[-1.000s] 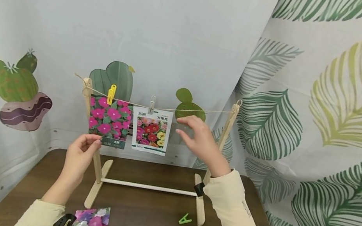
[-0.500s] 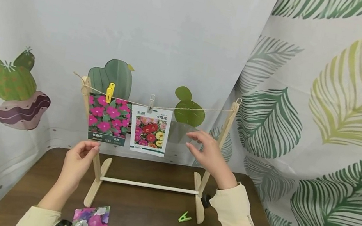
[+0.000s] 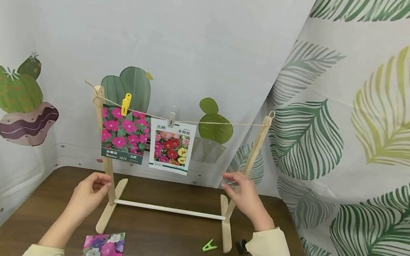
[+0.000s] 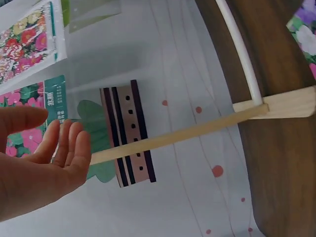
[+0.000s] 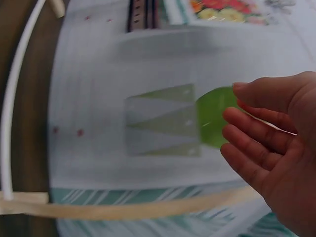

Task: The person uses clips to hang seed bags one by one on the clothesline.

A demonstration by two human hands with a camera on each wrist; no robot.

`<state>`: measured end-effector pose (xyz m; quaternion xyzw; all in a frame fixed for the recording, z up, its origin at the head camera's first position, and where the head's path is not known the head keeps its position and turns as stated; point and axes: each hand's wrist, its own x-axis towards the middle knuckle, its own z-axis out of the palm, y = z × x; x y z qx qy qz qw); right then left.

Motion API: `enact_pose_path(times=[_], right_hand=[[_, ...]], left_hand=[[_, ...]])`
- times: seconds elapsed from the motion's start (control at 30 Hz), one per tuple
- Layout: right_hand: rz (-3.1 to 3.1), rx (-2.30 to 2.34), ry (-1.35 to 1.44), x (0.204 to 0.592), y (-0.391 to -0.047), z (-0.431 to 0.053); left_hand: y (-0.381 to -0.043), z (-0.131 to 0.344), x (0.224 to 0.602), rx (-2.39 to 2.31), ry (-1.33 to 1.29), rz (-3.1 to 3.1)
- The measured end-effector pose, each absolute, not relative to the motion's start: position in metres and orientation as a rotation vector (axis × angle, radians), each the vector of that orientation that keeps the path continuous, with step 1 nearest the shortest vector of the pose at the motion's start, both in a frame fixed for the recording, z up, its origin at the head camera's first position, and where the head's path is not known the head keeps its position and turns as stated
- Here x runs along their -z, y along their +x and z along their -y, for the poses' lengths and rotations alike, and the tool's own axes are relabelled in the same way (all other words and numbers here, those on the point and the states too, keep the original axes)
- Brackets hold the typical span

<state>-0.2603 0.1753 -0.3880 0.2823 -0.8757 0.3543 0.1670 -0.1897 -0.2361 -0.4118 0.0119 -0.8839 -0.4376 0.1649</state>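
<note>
A seed packet with magenta flowers [image 3: 124, 135] hangs from the twine line under a yellow clothespin [image 3: 126, 104]. Beside it, a white seed packet [image 3: 171, 147] hangs by a clear clothespin [image 3: 172, 117]. My left hand [image 3: 89, 194] is below the magenta packet, by the left post, fingers loosely bent and holding nothing; the left wrist view shows the same hand [image 4: 54, 153] with a gap between thumb and fingers. Near the right post, my right hand [image 3: 246, 197] is also bare, its fingers [image 5: 252, 138] relaxed and apart from the thumb.
The wooden stand [image 3: 256, 154] has a white crossbar [image 3: 169, 209] low between its feet. On the brown table [image 3: 165, 251] lie a green clothespin [image 3: 209, 246] near the right foot and another flower seed packet [image 3: 102, 253] at the front left. A printed cloth backdrop [image 3: 219, 36] hangs behind.
Both hands have moved down, away from the line; the right one has also drawn off to the right. The hanging packets and the things on the table stay in place.
</note>
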Motion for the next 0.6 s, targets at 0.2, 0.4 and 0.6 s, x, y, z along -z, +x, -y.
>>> enact_pose_path(times=[0.2,0.4,0.6], right_hand=[[2.562,-1.059,0.749,0.42,-0.264,-0.185],[2.623,-1.121,0.694,0.449,-0.265,-0.189],[2.68,-1.167,0.73,0.475,-0.265,-0.187]], left_hand=[[-0.186,0.242,0.428,1.145,0.006,2.637],[-0.187,0.245,0.446,1.106,0.008,2.753],[-0.189,0.249,0.466,0.996,0.018,2.905]])
